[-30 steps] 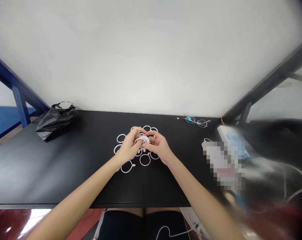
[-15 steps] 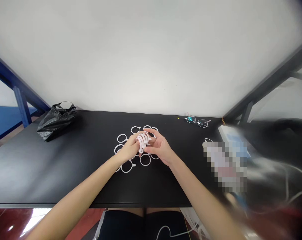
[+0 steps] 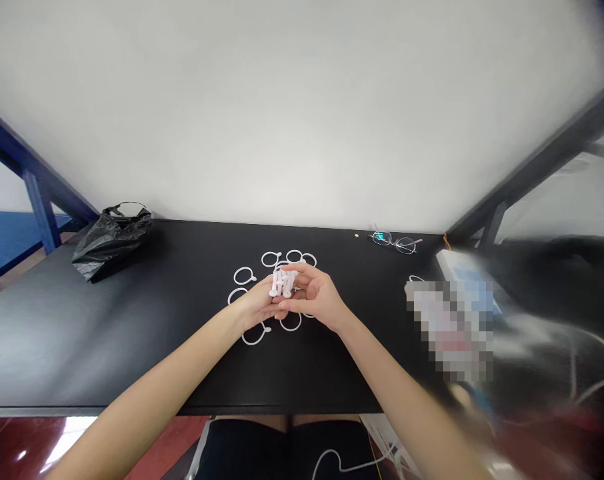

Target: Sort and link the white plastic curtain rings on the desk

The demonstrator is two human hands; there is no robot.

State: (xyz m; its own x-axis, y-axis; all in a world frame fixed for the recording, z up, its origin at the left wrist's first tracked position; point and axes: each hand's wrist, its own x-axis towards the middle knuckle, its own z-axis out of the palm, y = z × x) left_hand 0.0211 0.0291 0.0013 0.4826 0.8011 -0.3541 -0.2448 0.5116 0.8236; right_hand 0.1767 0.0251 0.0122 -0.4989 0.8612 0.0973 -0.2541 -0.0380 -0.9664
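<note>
A bunch of several white plastic curtain rings (image 3: 283, 283) is held between my two hands above the middle of the table. My left hand (image 3: 256, 304) supports the bunch from the left, palm turned up, with its fingers under the rings. From the right, my right hand (image 3: 319, 295) curls its fingers and thumb around the same bunch. Small eyelets stick out from the rings. Around and beneath my hands, several loose curtain rings (image 3: 253, 279) lie flat on the black table (image 3: 182, 333), some partly hidden by my hands.
A crumpled black plastic bag (image 3: 113, 243) sits at the back left. Eyeglasses (image 3: 406, 246) lie near the wall at back right, beside a tiny yellow-green speck. On the right are a white and blue box (image 3: 465, 279), a pixelated item (image 3: 449, 333) and a white cable.
My left hand has rolled palm-up beneath the bunch, and the held rings have turned so they now appear more edge-on. My right hand has shifted slightly. The loose rings stay put.
</note>
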